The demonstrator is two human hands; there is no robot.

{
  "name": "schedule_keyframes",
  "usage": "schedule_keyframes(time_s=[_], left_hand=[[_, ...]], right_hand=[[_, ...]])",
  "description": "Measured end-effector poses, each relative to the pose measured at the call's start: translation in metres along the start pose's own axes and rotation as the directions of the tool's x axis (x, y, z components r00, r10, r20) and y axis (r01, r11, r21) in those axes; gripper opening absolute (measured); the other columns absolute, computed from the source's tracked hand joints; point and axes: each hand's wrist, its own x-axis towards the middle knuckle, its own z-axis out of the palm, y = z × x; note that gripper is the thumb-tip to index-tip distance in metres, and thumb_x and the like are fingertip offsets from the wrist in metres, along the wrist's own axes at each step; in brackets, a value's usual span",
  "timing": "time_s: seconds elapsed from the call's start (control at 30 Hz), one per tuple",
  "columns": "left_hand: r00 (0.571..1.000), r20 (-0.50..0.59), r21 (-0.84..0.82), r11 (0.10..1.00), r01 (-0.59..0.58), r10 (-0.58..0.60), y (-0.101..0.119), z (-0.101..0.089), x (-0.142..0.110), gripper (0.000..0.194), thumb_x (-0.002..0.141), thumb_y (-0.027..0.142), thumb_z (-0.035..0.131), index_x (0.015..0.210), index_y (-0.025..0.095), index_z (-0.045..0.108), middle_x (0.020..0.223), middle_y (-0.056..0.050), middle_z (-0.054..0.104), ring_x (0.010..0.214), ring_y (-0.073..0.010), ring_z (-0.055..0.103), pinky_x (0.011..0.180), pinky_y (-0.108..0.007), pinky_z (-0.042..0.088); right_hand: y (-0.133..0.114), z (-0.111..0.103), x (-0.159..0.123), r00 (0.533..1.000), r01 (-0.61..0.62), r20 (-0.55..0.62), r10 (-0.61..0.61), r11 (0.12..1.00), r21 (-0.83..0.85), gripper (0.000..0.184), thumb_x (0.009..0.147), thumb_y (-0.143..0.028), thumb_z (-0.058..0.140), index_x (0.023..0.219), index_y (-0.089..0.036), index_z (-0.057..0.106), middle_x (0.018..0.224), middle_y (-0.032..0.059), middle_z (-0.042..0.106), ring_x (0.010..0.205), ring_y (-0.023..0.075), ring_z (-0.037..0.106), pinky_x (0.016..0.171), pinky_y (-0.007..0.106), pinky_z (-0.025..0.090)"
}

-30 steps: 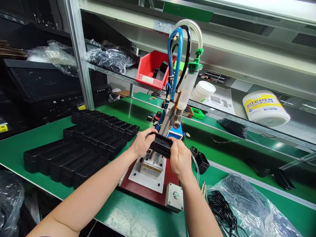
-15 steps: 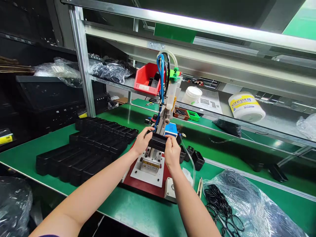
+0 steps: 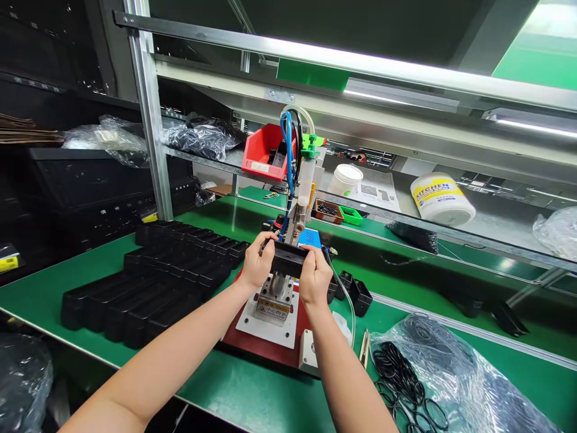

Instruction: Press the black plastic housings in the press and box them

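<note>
Both hands grip a black rectangular plastic housing (image 3: pixel 288 258) by its two ends. My left hand (image 3: pixel 258 262) is closed on the left end, thumb on top. My right hand (image 3: pixel 315 275) is closed on the right end in the same way. The housing is level with the lower part of a bench dispensing machine (image 3: pixel 306 180) and in front of its column. Beneath it is the machine's metal fixture (image 3: pixel 274 300) with a yellow warning label, on a white plate. From this angle I cannot tell whether the housing touches the fixture.
Rows of black housings (image 3: pixel 153 282) cover the left of the green bench (image 3: pixel 234 385). To the right lie black rubber rings (image 3: pixel 399 373), a clear plastic bag (image 3: pixel 469 373), a cutter knife (image 3: pixel 364 347) and a white control box (image 3: pixel 309 352). A red bin (image 3: pixel 259 162) and white tub (image 3: pixel 442 198) sit on the shelf.
The housing is tilted a little differently, showing more of its near face. Both hands still hold its ends. The view has shifted slightly.
</note>
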Motion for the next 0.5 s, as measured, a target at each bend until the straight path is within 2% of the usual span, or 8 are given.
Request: schedule_keyframes(time_s=[0.13, 0.17, 0.23, 0.27, 0.3, 0.37, 0.43, 0.5], left_hand=[[0.999, 0.025, 0.022, 1.000, -0.021, 0.020, 0.019, -0.015, -0.024, 0.026, 0.089, 0.038, 0.038, 0.094, 0.019, 0.055, 0.088, -0.003, 0.060, 0.080, -0.0171, 0.056, 0.076, -0.029, 0.045], [0.998, 0.068, 0.024, 1.000, -0.019, 0.017, 0.026, -0.021, -0.032, 0.025, 0.089, 0.038, 0.040, 0.095, 0.019, 0.055, 0.087, -0.004, 0.061, 0.080, -0.0172, 0.056, 0.075, -0.029, 0.046], [0.970, 0.244, 0.024, 1.000, 0.011, -0.016, 0.042, -0.036, -0.046, 0.025, 0.087, 0.040, 0.046, 0.098, 0.020, 0.055, 0.089, -0.004, 0.062, 0.080, -0.0176, 0.058, 0.073, -0.029, 0.047], [0.930, 0.364, 0.022, 0.999, 0.041, -0.046, 0.051, -0.044, -0.052, 0.026, 0.086, 0.040, 0.050, 0.102, 0.020, 0.055, 0.091, -0.004, 0.063, 0.080, -0.0179, 0.059, 0.072, -0.029, 0.048], [0.869, 0.489, 0.029, 0.997, 0.077, -0.081, 0.059, -0.051, -0.057, 0.029, 0.083, 0.039, 0.055, 0.106, 0.022, 0.056, 0.094, -0.004, 0.064, 0.081, -0.0183, 0.060, 0.071, -0.028, 0.049], [0.696, 0.704, 0.057, 0.988, 0.144, -0.142, 0.076, -0.060, -0.064, 0.038, 0.077, 0.033, 0.063, 0.114, 0.026, 0.056, 0.098, -0.002, 0.065, 0.083, -0.0187, 0.061, 0.071, -0.028, 0.051], [0.525, 0.835, 0.074, 0.980, 0.185, -0.162, 0.089, -0.057, -0.072, 0.052, 0.068, 0.026, 0.070, 0.118, 0.027, 0.056, 0.098, -0.001, 0.066, 0.085, -0.0196, 0.062, 0.073, -0.028, 0.052], [0.414, 0.895, 0.076, 0.970, 0.229, -0.168, 0.096, -0.044, -0.085, 0.048, 0.060, 0.020, 0.072, 0.107, 0.024, 0.062, 0.089, 0.000, 0.066, 0.081, -0.0196, 0.061, 0.069, -0.028, 0.051]], right_hand=[[-0.011, -0.014, -0.017, 0.998, 0.063, 0.015, -0.064, 0.998, 0.023, 0.033, 0.094, -0.032, 0.034, 0.095, -0.019, 0.064, 0.093, 0.0068, 0.068, 0.088, 0.0198, 0.063, 0.080, 0.033, 0.048], [-0.014, -0.021, -0.023, 0.996, 0.092, 0.020, -0.092, 0.995, 0.029, 0.031, 0.093, -0.031, 0.035, 0.096, -0.019, 0.064, 0.093, 0.0066, 0.068, 0.088, 0.0197, 0.064, 0.079, 0.033, 0.049], [-0.019, -0.041, -0.034, 0.983, 0.177, 0.041, -0.179, 0.983, 0.040, 0.029, 0.092, -0.027, 0.035, 0.099, -0.020, 0.063, 0.093, 0.0064, 0.067, 0.085, 0.0193, 0.064, 0.075, 0.032, 0.049], [-0.023, -0.052, -0.038, 0.972, 0.226, 0.063, -0.228, 0.973, 0.042, 0.028, 0.092, -0.024, 0.036, 0.100, -0.020, 0.062, 0.092, 0.0062, 0.067, 0.084, 0.0189, 0.064, 0.072, 0.032, 0.049], [-0.027, -0.063, -0.042, 0.955, 0.275, 0.100, -0.278, 0.961, 0.042, 0.028, 0.091, -0.022, 0.036, 0.102, -0.020, 0.062, 0.091, 0.0061, 0.067, 0.082, 0.0184, 0.064, 0.070, 0.031, 0.049], [-0.038, -0.084, -0.047, 0.904, 0.355, 0.237, -0.355, 0.934, 0.043, 0.028, 0.089, -0.019, 0.036, 0.103, -0.020, 0.060, 0.088, 0.0053, 0.067, 0.077, 0.0168, 0.063, 0.065, 0.029, 0.049], [-0.049, -0.098, -0.051, 0.810, 0.429, 0.412, -0.417, 0.901, 0.068, 0.028, 0.086, -0.019, 0.037, 0.102, -0.019, 0.060, 0.083, 0.0046, 0.066, 0.070, 0.0153, 0.061, 0.061, 0.028, 0.047], [-0.058, -0.105, -0.056, 0.706, 0.493, 0.546, -0.451, 0.866, 0.078, 0.027, 0.084, -0.022, 0.038, 0.097, -0.018, 0.061, 0.074, 0.0038, 0.063, 0.062, 0.0144, 0.057, 0.055, 0.027, 0.043]])
